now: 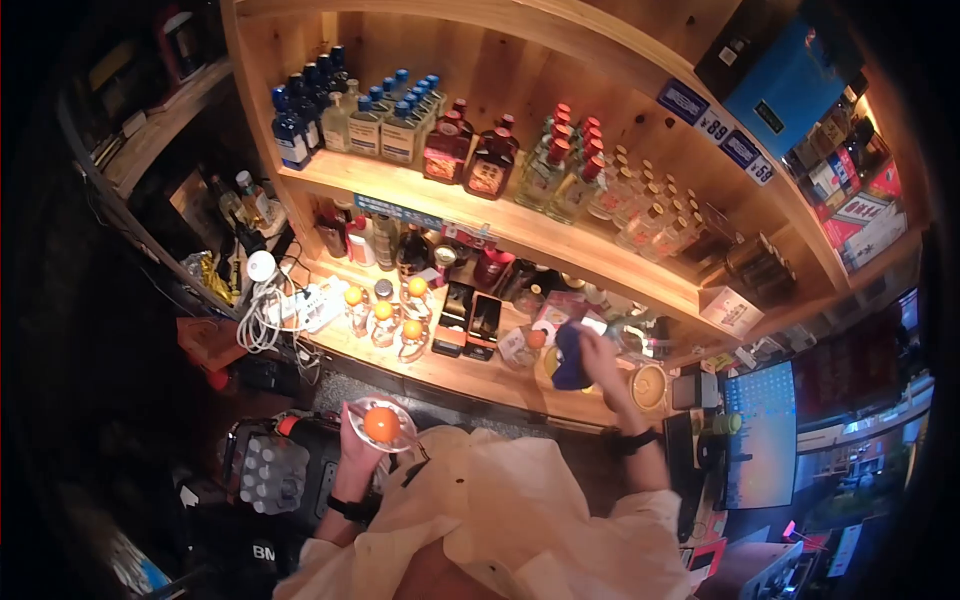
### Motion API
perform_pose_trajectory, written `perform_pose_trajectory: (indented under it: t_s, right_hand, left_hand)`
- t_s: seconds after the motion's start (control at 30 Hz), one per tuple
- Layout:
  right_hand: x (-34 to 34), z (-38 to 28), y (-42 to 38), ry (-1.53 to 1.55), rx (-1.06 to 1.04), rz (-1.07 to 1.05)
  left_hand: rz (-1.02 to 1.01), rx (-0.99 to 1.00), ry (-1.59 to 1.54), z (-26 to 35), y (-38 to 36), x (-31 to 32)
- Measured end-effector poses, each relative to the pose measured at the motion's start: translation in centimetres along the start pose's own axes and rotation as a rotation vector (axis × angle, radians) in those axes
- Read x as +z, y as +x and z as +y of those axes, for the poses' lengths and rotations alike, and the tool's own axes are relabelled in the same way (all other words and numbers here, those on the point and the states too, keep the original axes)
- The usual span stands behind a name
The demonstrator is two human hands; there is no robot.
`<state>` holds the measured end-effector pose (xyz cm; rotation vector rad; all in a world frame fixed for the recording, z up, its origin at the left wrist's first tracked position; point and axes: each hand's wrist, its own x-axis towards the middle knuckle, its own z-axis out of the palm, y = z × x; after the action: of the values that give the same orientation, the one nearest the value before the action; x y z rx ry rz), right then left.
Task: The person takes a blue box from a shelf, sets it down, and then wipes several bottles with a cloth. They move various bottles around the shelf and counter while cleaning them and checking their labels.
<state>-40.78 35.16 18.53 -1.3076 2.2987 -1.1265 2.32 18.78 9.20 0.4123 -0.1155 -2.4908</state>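
Observation:
My left hand (361, 447) is closed around a clear bottle with a round orange top (381, 424), held in front of the counter. Seen from above, its lower part is mostly hidden. My right hand (602, 362) grips a dark blue cloth (570, 358) above the counter's right part. A yellow thing shows beneath the cloth, partly covered. Near it stands another container with an orange top (536, 339). Several similar orange-topped bottles (383, 310) stand together on the counter (400, 372), left of two black devices (468, 318).
Bottles in several rows line the wooden shelf (400, 172) above. A white cable (262, 315) and power strips lie at the counter's left end. A round tan container (648, 386) sits right of my right hand, near a monitor (760, 432). Packed bottles (273, 475) are at lower left.

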Motion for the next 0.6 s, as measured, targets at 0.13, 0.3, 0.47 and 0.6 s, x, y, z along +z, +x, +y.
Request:
perform_pose_trajectory:
  t_s: [0.13, 0.3, 0.47, 0.6]
  right_hand:
    - [5.4, 10.5, -6.6, -0.012, 0.207, 0.074]
    - [11.3, 16.6, -8.1, 0.027, 0.223, 0.151]
    - [13.4, 14.8, -7.8, 0.039, 0.165, -0.004]
    - [9.1, 10.4, -6.5, -0.127, 0.114, -0.289]
  left_hand:
    - [-0.114, -0.097, -0.089, -1.7, 1.8, 4.4]
    - [-0.018, -0.119, 0.088, -4.4, 4.3, 6.9]
    - [-0.141, -0.129, 0.086, -7.8, 5.8, 9.3]
    - [0.04, -0.004, 0.177, -10.1, 6.7, 11.7]
